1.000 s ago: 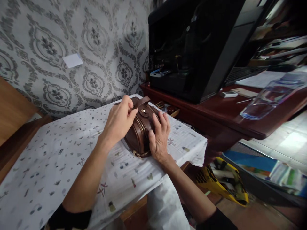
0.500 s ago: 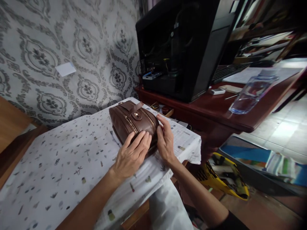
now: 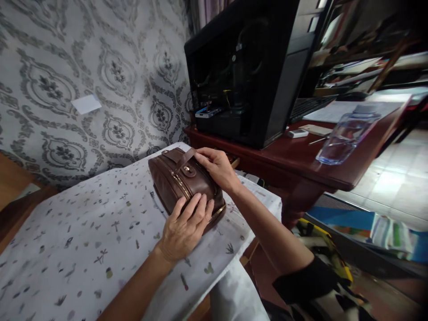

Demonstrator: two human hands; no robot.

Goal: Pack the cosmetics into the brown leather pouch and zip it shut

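A brown leather toiletry bag (image 3: pixel 163 178) with brass-coloured zips lies on the cloth-covered table. My left hand (image 3: pixel 185 229) rests on the bag's near side, fingers stretched out and slightly spread. At the top of the bag, my right hand (image 3: pixel 217 167) pinches the loose end of a leather strap (image 3: pixel 185 160) between thumb and fingers. Beside that strap sits a round metal snap (image 3: pixel 187 169) on a leather tab. My right hand hides part of the bag's far right side.
White patterned cloth (image 3: pixel 100 240) covers the table. To the right, a dark red desk (image 3: pixel 321 174) carries a black computer case (image 3: pixel 277 93), a keyboard and a clear plastic bottle (image 3: pixel 347 136). Below it are a yellow and black bag (image 3: pixel 334 249) and a mesh-sided container (image 3: pixel 334 200).
My right hand has moved from the bag's right side up to its top and taken hold of the strap end. My left hand stays on the bag. The view has shifted slightly.
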